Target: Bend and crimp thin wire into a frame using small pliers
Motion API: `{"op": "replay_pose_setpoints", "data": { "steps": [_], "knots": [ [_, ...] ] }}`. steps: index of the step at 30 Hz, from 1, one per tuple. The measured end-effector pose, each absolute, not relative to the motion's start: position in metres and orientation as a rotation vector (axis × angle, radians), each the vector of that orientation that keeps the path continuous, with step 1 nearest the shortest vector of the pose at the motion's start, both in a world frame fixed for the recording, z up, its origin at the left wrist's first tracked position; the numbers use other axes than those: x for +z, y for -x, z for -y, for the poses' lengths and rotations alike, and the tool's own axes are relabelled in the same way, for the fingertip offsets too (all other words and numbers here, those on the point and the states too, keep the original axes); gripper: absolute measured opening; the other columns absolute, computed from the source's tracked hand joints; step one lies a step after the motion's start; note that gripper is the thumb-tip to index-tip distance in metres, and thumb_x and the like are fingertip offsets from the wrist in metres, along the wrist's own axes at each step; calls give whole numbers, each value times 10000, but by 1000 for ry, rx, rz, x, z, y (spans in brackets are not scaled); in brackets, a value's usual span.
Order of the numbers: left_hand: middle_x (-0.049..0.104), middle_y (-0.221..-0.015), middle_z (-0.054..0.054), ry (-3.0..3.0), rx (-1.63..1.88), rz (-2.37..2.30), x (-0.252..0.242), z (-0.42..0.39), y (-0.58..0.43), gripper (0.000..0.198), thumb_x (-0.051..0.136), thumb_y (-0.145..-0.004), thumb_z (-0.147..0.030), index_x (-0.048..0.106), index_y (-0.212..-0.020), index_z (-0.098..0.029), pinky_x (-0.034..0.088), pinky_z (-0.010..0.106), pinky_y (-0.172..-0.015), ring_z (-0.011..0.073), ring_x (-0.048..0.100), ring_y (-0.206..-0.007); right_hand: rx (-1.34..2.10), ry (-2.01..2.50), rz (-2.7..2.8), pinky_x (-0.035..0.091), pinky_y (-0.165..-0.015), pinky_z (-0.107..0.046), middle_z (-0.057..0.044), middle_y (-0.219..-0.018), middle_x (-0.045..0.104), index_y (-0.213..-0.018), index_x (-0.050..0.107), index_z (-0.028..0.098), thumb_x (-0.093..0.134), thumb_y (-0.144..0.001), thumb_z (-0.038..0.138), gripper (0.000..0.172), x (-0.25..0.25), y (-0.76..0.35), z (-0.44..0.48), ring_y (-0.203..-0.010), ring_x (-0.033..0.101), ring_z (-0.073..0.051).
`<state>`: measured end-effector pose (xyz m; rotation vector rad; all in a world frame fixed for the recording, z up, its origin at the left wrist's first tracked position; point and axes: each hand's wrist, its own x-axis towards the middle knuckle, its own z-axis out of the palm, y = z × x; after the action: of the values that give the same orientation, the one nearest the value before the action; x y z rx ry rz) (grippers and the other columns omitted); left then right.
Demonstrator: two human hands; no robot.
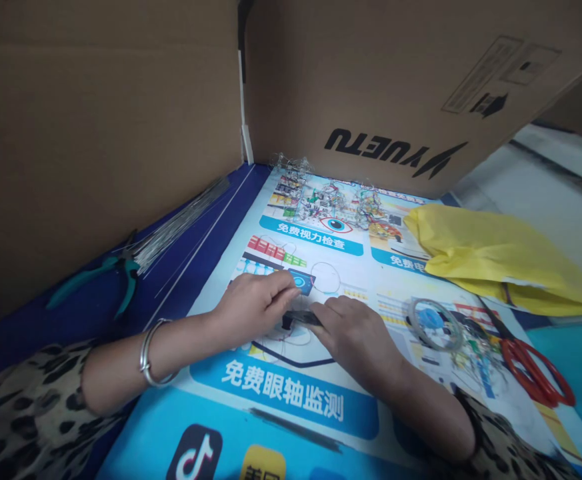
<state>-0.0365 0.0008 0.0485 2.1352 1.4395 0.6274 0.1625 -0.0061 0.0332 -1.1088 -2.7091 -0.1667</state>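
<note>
In right grip (357, 333), dark object (303, 318), jutting toward left grip (255, 303)

Head camera: above and behind left hand (255, 301), right hand (358, 333); near, facing forward and down.

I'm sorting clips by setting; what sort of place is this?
Probably a makeshift handicraft workspace: teal-handled pliers by a bundle of thin wires, red-handled scissors to the right, and printed cardboard standing behind the work surface.

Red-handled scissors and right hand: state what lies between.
The head view shows a translucent round roll and a multicoloured wiry tangle between the right hand and red-handled scissors.
</note>
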Motion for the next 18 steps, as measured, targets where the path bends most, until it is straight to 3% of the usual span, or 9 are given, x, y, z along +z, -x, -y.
{"op": "replay_pose_setpoints", "data": {
  "steps": [6,18],
  "knots": [
    [608,-624,13,-2383,573,-1365,45,1,38,291,347,-887,-331,578,-784,-188,359,227,-559,130,541,-568,38,1177,2725,354,-602,-252,-20,-710,609,-856,611,194,512,-864,369,201,36,-165,5,-666,542,-142],
    [613,-627,2,-2408,655,-1401,45,-11,47,260,387,-889,-316,592,-810,-178,354,204,-543,109,530,-545,22,1147,2623,373,-710,-302,-53,-775,598,-888,617,175,469,-877,352,231,24,-171,-5,-770,521,-179]
  ]
}}
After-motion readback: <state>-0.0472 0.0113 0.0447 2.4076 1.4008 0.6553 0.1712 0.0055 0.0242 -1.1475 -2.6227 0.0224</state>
